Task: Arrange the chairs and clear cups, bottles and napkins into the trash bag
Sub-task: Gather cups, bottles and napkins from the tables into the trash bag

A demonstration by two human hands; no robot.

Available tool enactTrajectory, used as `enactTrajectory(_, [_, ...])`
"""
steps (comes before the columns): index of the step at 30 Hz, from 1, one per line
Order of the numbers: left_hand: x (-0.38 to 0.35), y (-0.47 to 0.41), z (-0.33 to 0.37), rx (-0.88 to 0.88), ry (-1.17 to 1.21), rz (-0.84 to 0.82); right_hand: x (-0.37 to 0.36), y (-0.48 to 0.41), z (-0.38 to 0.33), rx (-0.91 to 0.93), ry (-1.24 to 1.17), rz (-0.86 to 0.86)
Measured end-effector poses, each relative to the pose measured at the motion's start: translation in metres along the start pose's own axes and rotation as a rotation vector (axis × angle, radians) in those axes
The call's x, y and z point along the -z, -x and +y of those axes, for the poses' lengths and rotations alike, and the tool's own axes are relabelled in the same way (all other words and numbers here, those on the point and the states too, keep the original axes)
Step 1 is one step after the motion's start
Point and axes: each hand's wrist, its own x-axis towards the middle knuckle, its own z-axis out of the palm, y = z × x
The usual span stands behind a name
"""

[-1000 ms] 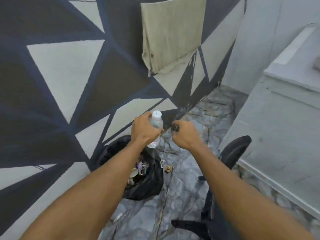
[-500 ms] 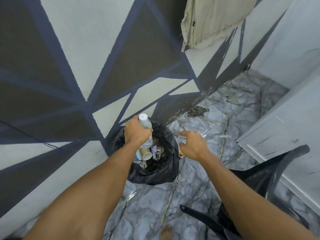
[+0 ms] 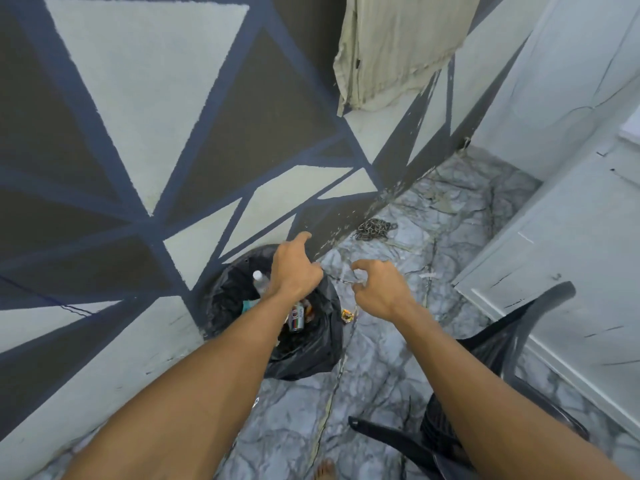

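Left hand point(image 3: 294, 270), right hand point(image 3: 377, 291) empty, loosely curled

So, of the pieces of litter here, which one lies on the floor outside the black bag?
The small yellow wrapper, just right of the trash bag. The clear bottle and the can are inside.

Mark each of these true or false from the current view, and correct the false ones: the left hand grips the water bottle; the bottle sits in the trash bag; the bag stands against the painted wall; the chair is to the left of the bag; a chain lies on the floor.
1. The left hand grips the water bottle. False: the hand is open above the bag and the bottle is free of it.
2. The bottle sits in the trash bag. True.
3. The bag stands against the painted wall. True.
4. The chair is to the left of the bag. False: it is on the right, under the right arm.
5. A chain lies on the floor. True, near the wall's foot.
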Motion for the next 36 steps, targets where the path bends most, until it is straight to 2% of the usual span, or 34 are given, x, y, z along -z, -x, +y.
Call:
enactTrajectory(8, [-0.055, 0.049, 0.144, -0.406, -0.011, -0.156, 0.093, 0.072, 0.069, -0.131, -0.008, 0.266])
enactTrajectory(17, [-0.208, 0.193, 0.317, -0.850, -0.128, -0.502, 0.183, 0.256, 0.253, -0.497, -0.036, 0.551])
enactTrajectory(27, [-0.419, 0.425, 0.427, -1.068, -0.297, -0.866, 0.186, 0.492, 0.480, -0.838, -0.191, 0.701])
enactTrajectory(32, [-0.512, 0.511, 0.441, -1.115, -0.417, -0.900, 0.172, 0.596, 0.583, -1.028, -0.243, 0.746])
enactTrajectory(36, [-0.559, 0.541, 0.438, -1.146, -0.527, -0.854, 0.159, 0.640, 0.635, -1.106, -0.268, 0.693])
